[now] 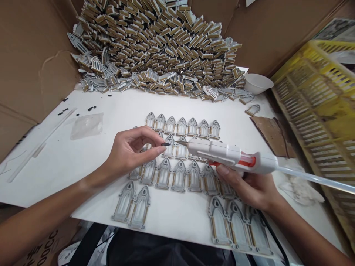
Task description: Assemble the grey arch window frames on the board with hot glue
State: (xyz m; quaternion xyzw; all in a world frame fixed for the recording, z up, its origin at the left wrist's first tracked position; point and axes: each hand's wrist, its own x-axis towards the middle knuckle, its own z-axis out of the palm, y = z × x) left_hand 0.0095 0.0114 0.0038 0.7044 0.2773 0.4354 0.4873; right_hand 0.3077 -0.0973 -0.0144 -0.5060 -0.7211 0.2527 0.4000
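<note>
Thumb and fingertips of my left hand (135, 147) pinch a small black piece (166, 144) above the rows of parts. Wrapped round the grip of a white glue gun (216, 151) is my right hand (249, 184), and a clear glue stick (313, 176) runs out of its back end. The gun's metal nozzle points left, close to the black piece; whether they touch I cannot tell. Beneath both hands, grey arched window-shaped pieces (163, 173) lie in rows on the white table (177, 218). Some of them are hidden by the hands and the gun.
A large heap of similar arched pieces (166, 48) is stacked at the back against cardboard walls (24, 55). To the right stand a white bowl (257, 83) and a yellow crate (307, 99). Black bits (91, 108) and a clear plastic bag (87, 125) lie on the left.
</note>
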